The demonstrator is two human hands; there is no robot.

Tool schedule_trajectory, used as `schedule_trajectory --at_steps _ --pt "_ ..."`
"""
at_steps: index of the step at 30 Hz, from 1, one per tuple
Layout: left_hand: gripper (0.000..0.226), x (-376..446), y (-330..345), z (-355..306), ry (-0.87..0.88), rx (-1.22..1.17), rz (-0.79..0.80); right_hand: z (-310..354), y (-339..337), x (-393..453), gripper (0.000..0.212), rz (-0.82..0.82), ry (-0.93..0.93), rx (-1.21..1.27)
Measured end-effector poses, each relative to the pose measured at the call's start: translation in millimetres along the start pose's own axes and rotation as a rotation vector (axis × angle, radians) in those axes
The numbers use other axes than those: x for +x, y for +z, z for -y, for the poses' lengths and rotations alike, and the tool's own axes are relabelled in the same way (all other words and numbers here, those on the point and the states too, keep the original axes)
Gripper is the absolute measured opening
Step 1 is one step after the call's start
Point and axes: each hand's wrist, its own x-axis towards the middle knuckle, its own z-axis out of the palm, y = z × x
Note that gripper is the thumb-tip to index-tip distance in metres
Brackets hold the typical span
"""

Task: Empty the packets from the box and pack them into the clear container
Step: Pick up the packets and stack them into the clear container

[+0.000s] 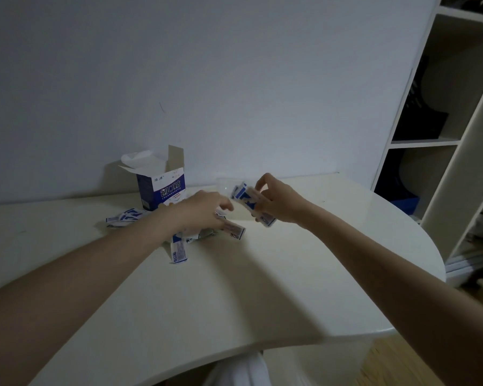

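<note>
A blue and white box (165,190) stands upright with its top flaps open near the wall. Blue and white packets (179,250) lie scattered on the table in front of it, more packets (124,215) to the left. My left hand (204,208) rests on the pile, fingers closed around a packet (233,228) that sticks out to the right. My right hand (276,201) grips a stack of packets (247,197) at the clear container (225,183), which is faint and hard to make out; I cannot tell whether the stack is inside it.
The white table (234,288) has a curved front edge and stands against a plain wall. An open white shelving unit (441,135) with dark items rises at the right. Wooden floor shows at the lower right.
</note>
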Motion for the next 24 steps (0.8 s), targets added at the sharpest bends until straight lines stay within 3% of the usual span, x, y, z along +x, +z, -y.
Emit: schedule_trajectory --at_steps 3,4,7,9,13,17,20,24 --pt "0.031 -0.6 11.3 -1.5 -0.019 0.313 -0.006 -5.1 -0.3 -2.8 0.015 0.026 -0.023 -0.078" --pt "0.026 -1.8 11.8 -5.5 -0.035 0.294 -0.046 -6.1 1.7 -4.1 0.005 0.059 -0.025 -0.05" --pt "0.009 -2.5 6.0 -16.8 -0.054 0.142 -0.132 -5.8 8.8 -4.6 0.003 0.2 -0.039 0.026" --pt "0.018 0.9 4.0 -19.5 0.013 0.01 -0.142 -4.1 10.8 -3.7 0.009 0.221 -0.078 -0.107" --pt "0.006 5.6 4.7 -21.7 0.109 -0.074 -0.1 -5.2 10.5 -2.8 0.005 0.125 -0.192 -0.427" --pt "0.023 -2.4 3.8 -21.0 0.091 -0.058 0.028 -20.0 8.9 -2.8 0.028 0.054 -0.194 -0.423" --pt "0.034 -7.8 8.7 -19.8 0.038 -0.162 0.151 -28.4 13.2 -3.1 0.029 0.147 -0.153 -0.467" --pt "0.035 -3.5 20.5 -16.5 0.045 -0.092 0.108 -33.9 8.2 -6.5 0.028 0.251 -0.099 -0.59"
